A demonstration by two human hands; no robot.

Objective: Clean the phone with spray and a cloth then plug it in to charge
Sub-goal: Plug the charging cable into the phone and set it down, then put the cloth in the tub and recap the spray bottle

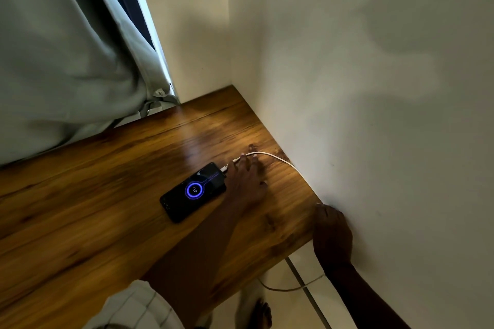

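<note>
1. The phone (193, 192) lies flat and face up on the wooden desk (107, 181), near the corner where the desk meets the wall (347, 88); its screen shows a glowing blue ring with a charge figure, so I judge that it is already drawing power
2. The white charging cable (278, 159) is seated in the phone's far end, arcs over the desk toward the wall and drops off the edge; a loop of it shows below the desk, which suggests the socket sits low on that side
3. The left hand (247, 181) rests on the desk just beside the phone's plugged end, fingers spread loosely and lying over the cable near the plug, holding nothing firmly; it seems placed there to steady the connector
4. The right hand (332, 232) sits at the desk's edge against the wall, fingers curled; whether it grips anything I cannot tell, as it is in deep shadow
5. No spray or cloth is in view, so cleaning looks finished and the task appears close to its end
6. A light curtain (66, 48) hangs at the far left
</note>
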